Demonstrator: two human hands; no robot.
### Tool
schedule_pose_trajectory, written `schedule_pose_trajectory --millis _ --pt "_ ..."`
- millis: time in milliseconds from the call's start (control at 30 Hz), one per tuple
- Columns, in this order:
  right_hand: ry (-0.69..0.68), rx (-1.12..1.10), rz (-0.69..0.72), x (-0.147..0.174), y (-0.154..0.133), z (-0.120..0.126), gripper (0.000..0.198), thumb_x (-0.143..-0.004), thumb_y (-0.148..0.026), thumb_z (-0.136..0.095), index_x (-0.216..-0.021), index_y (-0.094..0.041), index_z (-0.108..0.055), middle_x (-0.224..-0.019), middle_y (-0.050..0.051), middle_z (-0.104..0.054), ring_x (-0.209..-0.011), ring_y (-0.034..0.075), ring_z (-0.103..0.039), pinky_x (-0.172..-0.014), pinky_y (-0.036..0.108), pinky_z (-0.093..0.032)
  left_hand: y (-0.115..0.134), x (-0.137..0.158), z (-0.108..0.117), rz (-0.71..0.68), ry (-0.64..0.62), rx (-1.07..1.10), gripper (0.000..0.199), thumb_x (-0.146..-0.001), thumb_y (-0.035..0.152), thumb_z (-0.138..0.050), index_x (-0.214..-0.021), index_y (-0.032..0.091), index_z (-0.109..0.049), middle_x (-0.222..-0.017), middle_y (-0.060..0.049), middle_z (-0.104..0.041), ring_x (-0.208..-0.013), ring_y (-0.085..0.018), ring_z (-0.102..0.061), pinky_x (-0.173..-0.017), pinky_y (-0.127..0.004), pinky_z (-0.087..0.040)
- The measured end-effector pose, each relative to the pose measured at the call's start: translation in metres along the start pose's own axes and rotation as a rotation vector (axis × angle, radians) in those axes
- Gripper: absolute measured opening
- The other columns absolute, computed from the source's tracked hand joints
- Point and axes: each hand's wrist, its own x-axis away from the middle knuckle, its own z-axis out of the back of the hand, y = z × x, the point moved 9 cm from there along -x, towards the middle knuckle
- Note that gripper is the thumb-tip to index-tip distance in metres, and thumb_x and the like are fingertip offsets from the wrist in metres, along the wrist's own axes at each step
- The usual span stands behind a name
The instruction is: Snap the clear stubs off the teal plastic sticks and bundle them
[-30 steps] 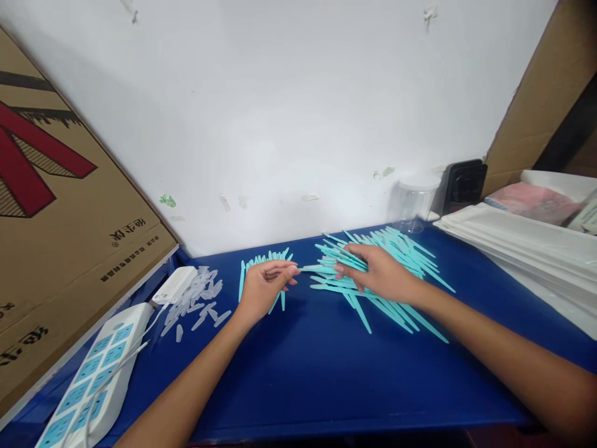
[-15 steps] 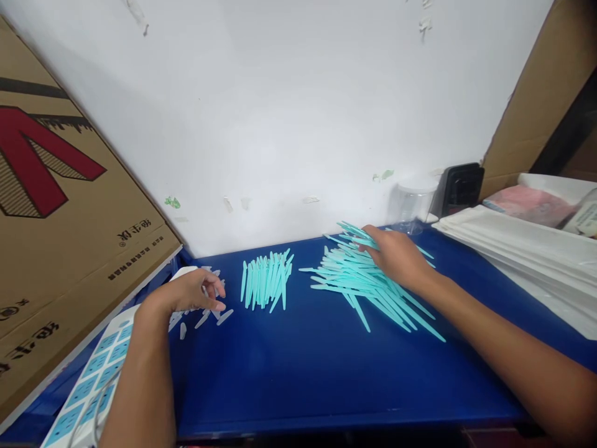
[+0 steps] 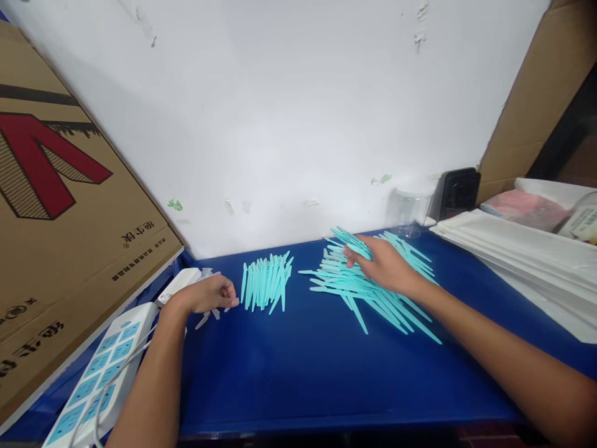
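My right hand is closed around a bunch of turquoise eyebrow razors, held just over a large loose pile of the same razors. My left hand has its thumb and fingertips pinched together; whatever is between them is too small to make out. Beneath and behind that hand lie small clear plastic caps, partly hidden by it. Just right of its fingertips, a smaller group of turquoise razors lies side by side on the blue table.
A white power strip with blue sockets and a cable runs along the left, beside a large cardboard box. Toward the back right stand a clear jar and a black object. White sheets are stacked at right.
My left hand has moved right, off the clear caps toward the smaller razor group, and its fingers have closed to a pinch. My right hand has shifted slightly left with its razors.
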Motion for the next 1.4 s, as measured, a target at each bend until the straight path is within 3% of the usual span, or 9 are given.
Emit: schedule_pose_trajectory --millis 100,200,267,400,600,867,1100,1400 --pt "-0.027 -0.044 0.019 0.003 -0.009 -0.003 0.04 -0.101 -0.05 -0.048 -0.081 -0.02 -0.066 -0.082 0.004 -0.072 -0.063 0.019 -0.062 -0.066 0.03 -0.045 0.034 0.006 0.027 -0.184 0.299 0.118 0.038 -0.079 0.055 -0.072 -0.084 0.017 -0.072 -0.078 -0.006 -0.07 -0.069 -0.017 -0.06 -0.061 -0.026 -0.047" --pt "-0.088 -0.07 0.033 0.008 -0.017 -0.008 0.038 -0.101 -0.047 -0.048 -0.083 -0.02 -0.068 -0.089 0.005 -0.072 -0.067 0.018 -0.06 -0.065 0.03 -0.044 0.057 0.014 0.047 -0.32 0.635 0.375 0.044 -0.082 0.053 -0.073 -0.106 0.016 -0.07 -0.087 -0.005 -0.069 -0.067 -0.014 -0.059 -0.058 -0.025 -0.048" --pt "-0.147 -0.129 0.018 0.012 -0.021 -0.014 0.037 -0.101 -0.049 -0.047 -0.09 -0.02 -0.068 -0.087 0.004 -0.07 -0.057 0.015 -0.053 -0.057 0.029 -0.042 0.068 0.01 0.041 -0.388 0.705 0.575 0.051 -0.08 0.051 -0.076 -0.116 0.015 -0.068 -0.09 -0.006 -0.07 -0.066 -0.014 -0.06 -0.057 -0.025 -0.05" --pt "-0.251 -0.301 0.006 0.019 -0.029 -0.026 0.042 -0.1 -0.055 -0.047 -0.099 -0.019 -0.067 -0.076 0.003 -0.067 -0.055 0.015 -0.054 -0.053 0.028 -0.044 0.088 -0.007 0.008 -0.434 0.633 0.834 0.044 -0.079 0.047 -0.081 -0.105 0.013 -0.072 -0.088 -0.01 -0.076 -0.072 -0.017 -0.068 -0.061 -0.027 -0.053" --pt "-0.288 -0.373 0.051 0.023 -0.04 -0.036 0.037 -0.098 -0.054 -0.056 -0.092 -0.02 -0.069 -0.053 -0.004 -0.058 -0.05 0.015 -0.057 -0.061 0.028 -0.047 0.114 -0.015 -0.029 -0.435 0.484 0.94 0.035 -0.077 0.042 -0.085 -0.093 0.014 -0.071 -0.086 -0.012 -0.08 -0.074 -0.023 -0.074 -0.06 -0.029 -0.054" --pt "-0.289 -0.385 0.087 0.025 -0.044 -0.038 0.037 -0.096 -0.055 -0.059 -0.09 -0.02 -0.068 -0.055 -0.005 -0.057 -0.05 0.015 -0.058 -0.059 0.027 -0.045 0.125 -0.014 -0.04 -0.423 0.438 0.939 0.033 -0.078 0.043 -0.084 -0.09 0.015 -0.072 -0.079 -0.009 -0.079 -0.073 -0.025 -0.076 -0.058 -0.029 -0.055" --pt "-0.268 -0.341 0.087 0.024 -0.041 -0.034 0.04 -0.097 -0.058 -0.055 -0.088 -0.021 -0.068 -0.058 -0.004 -0.058 -0.05 0.015 -0.057 -0.053 0.026 -0.042 0.119 -0.014 -0.035 -0.393 0.453 0.978 0.036 -0.076 0.045 -0.085 -0.091 0.015 -0.071 -0.089 -0.013 -0.081 -0.073 -0.024 -0.076 -0.057 -0.028 -0.053" --pt "-0.283 -0.349 0.079 0.026 -0.039 -0.043 0.037 -0.095 -0.056 -0.061 -0.088 -0.021 -0.071 -0.057 -0.004 -0.061 -0.054 0.016 -0.06 -0.063 0.028 -0.045 0.138 -0.013 -0.057 -0.42 0.363 0.912 0.03 -0.074 0.042 -0.087 -0.082 0.016 -0.074 -0.072 -0.009 -0.078 -0.07 -0.025 -0.076 -0.056 -0.029 -0.054"
